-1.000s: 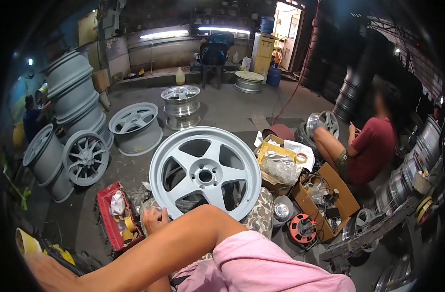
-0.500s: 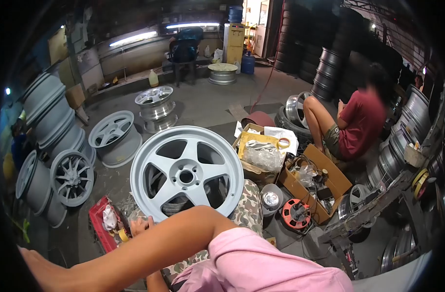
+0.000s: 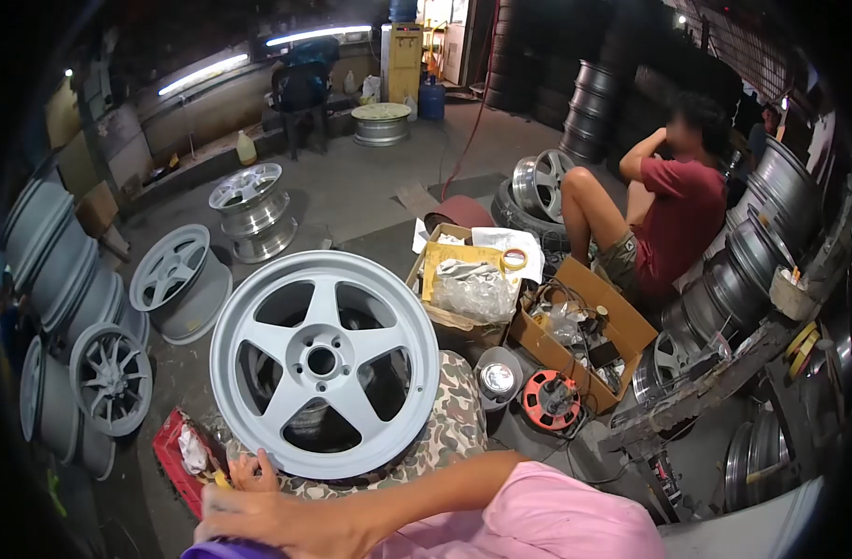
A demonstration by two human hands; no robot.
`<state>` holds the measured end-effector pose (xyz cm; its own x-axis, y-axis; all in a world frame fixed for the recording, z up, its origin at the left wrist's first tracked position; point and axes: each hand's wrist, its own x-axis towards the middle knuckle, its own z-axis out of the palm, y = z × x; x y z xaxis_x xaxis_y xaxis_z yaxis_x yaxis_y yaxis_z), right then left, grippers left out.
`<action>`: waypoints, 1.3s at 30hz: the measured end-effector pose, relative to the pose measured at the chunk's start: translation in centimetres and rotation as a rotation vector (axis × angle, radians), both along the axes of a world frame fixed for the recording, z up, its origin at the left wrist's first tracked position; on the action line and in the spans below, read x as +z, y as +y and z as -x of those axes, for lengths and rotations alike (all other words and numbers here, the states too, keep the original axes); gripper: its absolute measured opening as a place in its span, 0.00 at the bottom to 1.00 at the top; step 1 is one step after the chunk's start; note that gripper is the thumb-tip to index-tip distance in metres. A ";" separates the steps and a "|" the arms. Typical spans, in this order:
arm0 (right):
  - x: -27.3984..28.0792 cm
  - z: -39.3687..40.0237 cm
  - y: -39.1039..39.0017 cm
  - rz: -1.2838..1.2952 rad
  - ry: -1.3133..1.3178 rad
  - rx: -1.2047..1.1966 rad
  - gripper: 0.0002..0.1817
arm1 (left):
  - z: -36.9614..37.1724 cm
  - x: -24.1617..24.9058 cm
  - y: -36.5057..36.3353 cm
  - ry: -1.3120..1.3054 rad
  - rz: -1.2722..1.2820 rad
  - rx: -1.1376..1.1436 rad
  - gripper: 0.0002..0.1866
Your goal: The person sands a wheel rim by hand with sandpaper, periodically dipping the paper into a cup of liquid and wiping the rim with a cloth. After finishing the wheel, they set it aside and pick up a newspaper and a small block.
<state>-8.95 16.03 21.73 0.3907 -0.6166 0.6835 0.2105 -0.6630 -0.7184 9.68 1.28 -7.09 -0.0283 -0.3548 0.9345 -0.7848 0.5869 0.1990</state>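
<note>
Concrete floor (image 3: pixel 370 200) strewn with rims, grey wheel (image 3: pixel 323 361) on camouflage cloth (image 3: pixel 454 419), both hands' grips unclear.

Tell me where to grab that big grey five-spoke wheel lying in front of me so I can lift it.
Grip the grey wheel by its outer rim at two opposite points, left and right. It lies face up on the camouflage cloth, so the lip is exposed all round. The wide gaps between spokes would probably also let fingers hook under a spoke. Your left hand is already at the near edge.
</note>
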 end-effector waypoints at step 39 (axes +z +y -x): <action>0.0 19.2 -0.1 0.095 0.202 -1.004 0.33 | -2.8 46.6 8.5 -0.418 0.235 -0.764 0.37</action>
<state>-28.11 15.92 21.78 -0.1622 -0.6690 0.7253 -0.5910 -0.5228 -0.6144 12.48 9.80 39.49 -0.5321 0.0994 0.8409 -0.1454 0.9676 -0.2064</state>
